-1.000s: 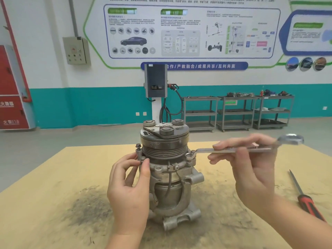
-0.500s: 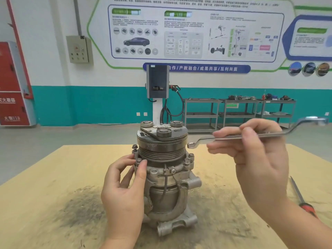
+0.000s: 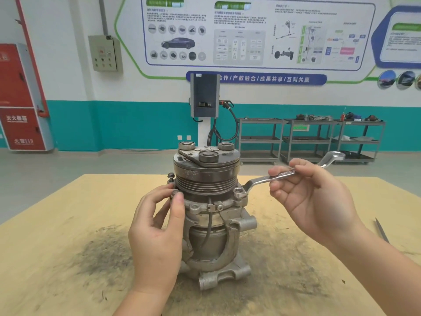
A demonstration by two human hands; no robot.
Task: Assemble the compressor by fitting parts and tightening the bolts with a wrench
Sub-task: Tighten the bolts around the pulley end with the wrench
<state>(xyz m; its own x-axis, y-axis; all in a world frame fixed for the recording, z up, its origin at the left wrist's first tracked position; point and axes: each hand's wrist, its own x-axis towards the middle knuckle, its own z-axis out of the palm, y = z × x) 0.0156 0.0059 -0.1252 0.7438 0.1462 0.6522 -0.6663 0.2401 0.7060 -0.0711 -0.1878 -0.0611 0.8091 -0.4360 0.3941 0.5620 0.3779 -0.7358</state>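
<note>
Tightening flange bolts: right hand (image 3: 319, 197) pinching flat steel ring wrench (image 3: 271, 179), ring seated on right bolt; left hand (image 3: 159, 233) steadying upright grey metal compressor (image 3: 209, 201) mid-table. Next: swinging the handle.

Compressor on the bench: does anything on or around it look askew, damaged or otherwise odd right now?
Two things stand out. One bolt at the compressor flange's left rear stands proud, apparently not yet seated. A dark, gritty smear stains the table around the base. The wrench ring sits squarely on the right bolt; no damage shows.
</note>
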